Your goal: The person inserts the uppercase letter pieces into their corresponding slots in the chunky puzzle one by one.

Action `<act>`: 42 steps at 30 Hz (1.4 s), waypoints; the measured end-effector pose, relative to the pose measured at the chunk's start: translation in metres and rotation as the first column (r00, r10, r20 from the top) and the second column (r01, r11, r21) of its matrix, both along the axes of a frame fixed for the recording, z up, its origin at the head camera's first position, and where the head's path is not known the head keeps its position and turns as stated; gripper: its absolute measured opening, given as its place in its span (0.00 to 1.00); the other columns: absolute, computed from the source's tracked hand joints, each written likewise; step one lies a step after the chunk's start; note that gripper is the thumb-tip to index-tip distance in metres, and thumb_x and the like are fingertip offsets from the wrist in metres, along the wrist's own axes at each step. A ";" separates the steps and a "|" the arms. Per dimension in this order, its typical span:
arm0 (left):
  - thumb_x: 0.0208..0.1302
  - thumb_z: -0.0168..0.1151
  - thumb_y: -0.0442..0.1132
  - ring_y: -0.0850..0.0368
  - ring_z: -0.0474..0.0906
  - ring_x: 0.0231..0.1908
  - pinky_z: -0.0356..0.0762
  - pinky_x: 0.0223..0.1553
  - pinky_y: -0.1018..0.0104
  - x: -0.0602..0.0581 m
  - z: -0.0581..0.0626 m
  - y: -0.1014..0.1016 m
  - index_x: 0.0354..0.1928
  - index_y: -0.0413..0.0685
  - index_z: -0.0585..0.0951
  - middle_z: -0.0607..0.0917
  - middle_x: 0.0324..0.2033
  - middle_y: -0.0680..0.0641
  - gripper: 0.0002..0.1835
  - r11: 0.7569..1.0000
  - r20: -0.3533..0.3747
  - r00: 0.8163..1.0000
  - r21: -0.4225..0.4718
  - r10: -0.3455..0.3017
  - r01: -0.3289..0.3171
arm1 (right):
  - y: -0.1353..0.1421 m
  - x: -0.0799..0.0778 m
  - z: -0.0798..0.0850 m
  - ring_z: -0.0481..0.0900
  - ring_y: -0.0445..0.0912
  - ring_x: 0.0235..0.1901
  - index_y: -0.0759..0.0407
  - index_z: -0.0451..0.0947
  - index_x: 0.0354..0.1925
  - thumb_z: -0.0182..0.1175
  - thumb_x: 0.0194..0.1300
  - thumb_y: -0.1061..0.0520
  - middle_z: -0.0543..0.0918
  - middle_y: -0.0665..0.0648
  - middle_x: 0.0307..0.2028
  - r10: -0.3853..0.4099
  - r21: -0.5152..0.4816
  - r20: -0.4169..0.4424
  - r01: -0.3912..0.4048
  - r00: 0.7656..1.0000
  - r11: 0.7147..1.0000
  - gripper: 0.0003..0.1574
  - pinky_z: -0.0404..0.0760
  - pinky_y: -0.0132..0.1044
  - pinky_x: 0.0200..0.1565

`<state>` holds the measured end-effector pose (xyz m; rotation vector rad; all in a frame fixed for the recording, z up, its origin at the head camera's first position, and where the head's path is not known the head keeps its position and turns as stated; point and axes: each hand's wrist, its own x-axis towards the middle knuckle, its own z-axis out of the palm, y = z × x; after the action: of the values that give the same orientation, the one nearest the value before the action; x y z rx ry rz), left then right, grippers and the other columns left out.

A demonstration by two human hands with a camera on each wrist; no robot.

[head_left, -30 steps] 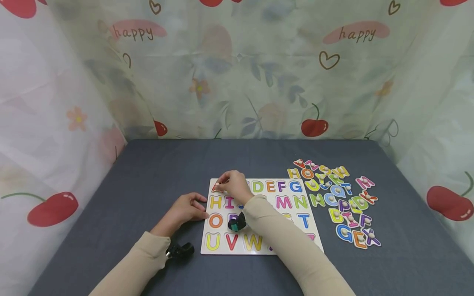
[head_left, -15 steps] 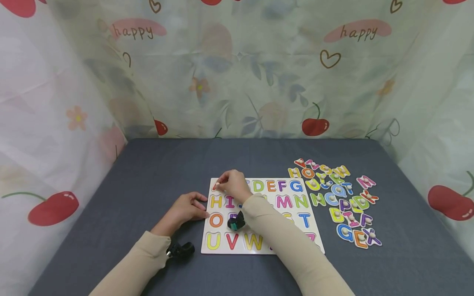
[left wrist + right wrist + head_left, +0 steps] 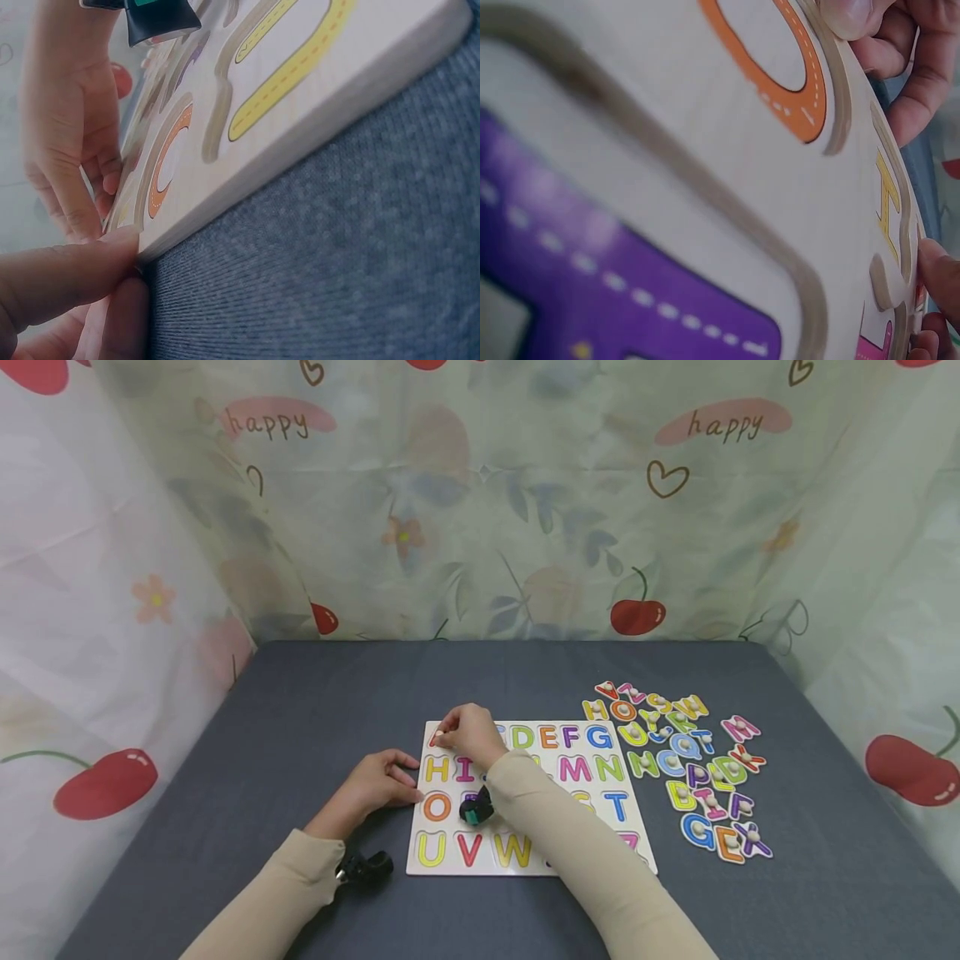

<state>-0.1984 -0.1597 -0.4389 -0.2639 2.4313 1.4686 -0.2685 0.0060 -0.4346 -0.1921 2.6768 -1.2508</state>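
Note:
A white alphabet puzzle board with coloured, recessed letter slots lies flat on the table. My right hand reaches over its top left corner, pinching a small red letter piece at the first slot. The fingers hide most of that piece; a sliver of red shows by the thumb in the right wrist view. At the board's left side, my left hand holds the edge beside the H and O slots. In the left wrist view its thumb rests on the board's rim, with fingers curled beside it.
Several knobbed letter pieces lie loose to the right of the board, among them a blue G, a purple X and a pink M. A dark grey cloth covers the table. Patterned curtains enclose it.
The right hand stays at the board's top left corner, its fingers shifting slightly with the red piece, which now shows less. The left hand and board look unmoved.

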 end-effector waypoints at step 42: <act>0.45 0.76 0.27 0.56 0.79 0.26 0.80 0.31 0.66 -0.001 -0.001 -0.001 0.50 0.37 0.77 0.81 0.28 0.43 0.27 1.000 0.004 1.000 0.017 -0.002 0.002 | 0.151 0.017 0.055 0.79 0.50 0.49 0.54 0.76 0.54 0.68 0.60 0.48 0.78 0.57 0.49 -0.093 -0.275 -0.102 0.062 0.990 0.960 0.26 0.76 0.43 0.49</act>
<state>-0.1989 -0.1610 -0.4401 -0.2611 2.4137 1.4859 -0.2514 0.1571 -0.3800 -0.2023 2.6177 -1.6787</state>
